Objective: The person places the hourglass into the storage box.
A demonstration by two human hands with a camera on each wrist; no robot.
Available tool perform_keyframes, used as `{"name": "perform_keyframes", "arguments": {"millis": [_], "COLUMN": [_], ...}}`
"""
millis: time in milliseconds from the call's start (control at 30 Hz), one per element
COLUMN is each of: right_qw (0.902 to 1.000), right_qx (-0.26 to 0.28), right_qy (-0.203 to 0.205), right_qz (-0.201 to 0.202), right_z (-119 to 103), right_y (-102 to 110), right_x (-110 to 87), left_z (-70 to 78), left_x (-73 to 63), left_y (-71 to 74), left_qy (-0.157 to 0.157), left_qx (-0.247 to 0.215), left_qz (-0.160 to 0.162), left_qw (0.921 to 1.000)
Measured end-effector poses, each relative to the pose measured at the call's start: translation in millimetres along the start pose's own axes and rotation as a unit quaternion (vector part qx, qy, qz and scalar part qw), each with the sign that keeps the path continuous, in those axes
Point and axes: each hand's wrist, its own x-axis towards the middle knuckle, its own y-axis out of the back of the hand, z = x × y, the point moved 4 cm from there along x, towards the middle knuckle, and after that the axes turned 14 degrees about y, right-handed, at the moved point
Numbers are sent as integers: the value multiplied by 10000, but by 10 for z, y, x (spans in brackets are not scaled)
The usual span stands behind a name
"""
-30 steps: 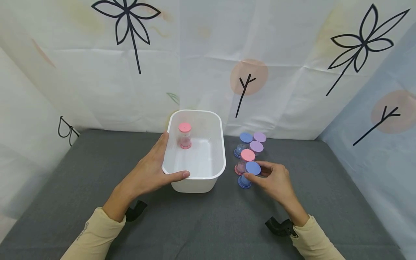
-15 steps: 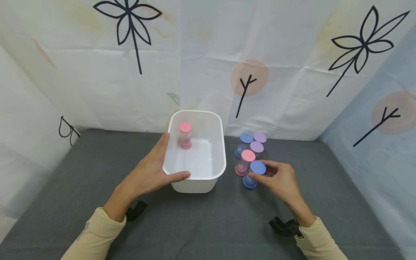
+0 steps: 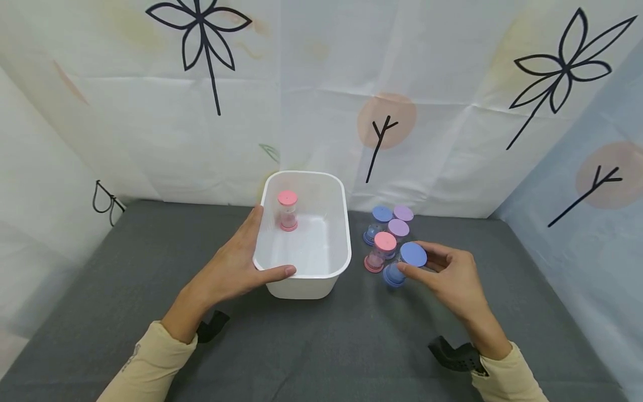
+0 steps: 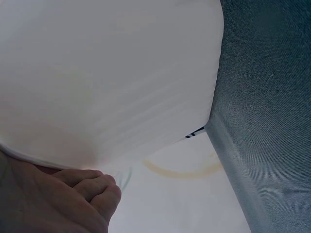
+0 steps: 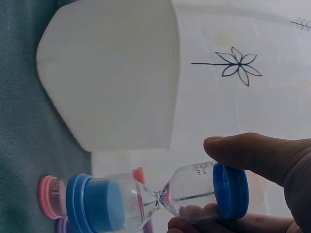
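Note:
My left hand (image 3: 228, 265) grips the near left corner of a white plastic bin (image 3: 306, 287), thumb over the near rim and fingers along the outer left side. Inside the bin a pink-capped sand timer (image 3: 288, 211) stands upright. With thumb and fingers my right hand (image 3: 454, 279) pinches a blue sand timer (image 3: 413, 255) by its upper cap. This timer leans a little, and its blue sand (image 5: 103, 205) sits in the lower bulb. Whether its base touches the table cannot be told.
Beside the bin on the right, a pink sand timer (image 3: 384, 242), another blue one (image 3: 382, 214) and two purple ones (image 3: 398, 228) stand close together. Dark grey cloth (image 3: 311, 352) covers the table. A printed white curtain (image 3: 321, 123) rises behind.
My right hand has drawn the blue sand timer rightward, away from the pink one, and its cap now appears higher. The left hand and the bin have stayed in place.

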Motion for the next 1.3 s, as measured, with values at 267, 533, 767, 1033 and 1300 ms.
{"name": "perform_keyframes", "arguments": {"millis": [267, 533, 767, 1033, 1300], "right_qw": [9986, 9863, 9742, 9653, 9584], "right_qx": [401, 1548, 2117, 2329, 2563], "right_qy": [222, 553, 778, 1149, 1136], "right_qz": [269, 107, -54, -295, -528], "right_z": [-190, -513, -786, -980, -1056], "right_y": [114, 84, -104, -493, -909], "right_x": [22, 245, 570, 916, 1201], "left_z": [11, 5, 15, 11, 0], "left_x": [10, -2, 2, -1, 3], "left_y": [0, 8, 8, -11, -13], "left_qy": [-129, -28, -83, 43, 77], "left_qx": [-105, 53, -14, -9, -72], "left_qz": [18, -5, 8, -24, -95], "left_qw": [9999, 10000, 10000, 10000, 9999]}}
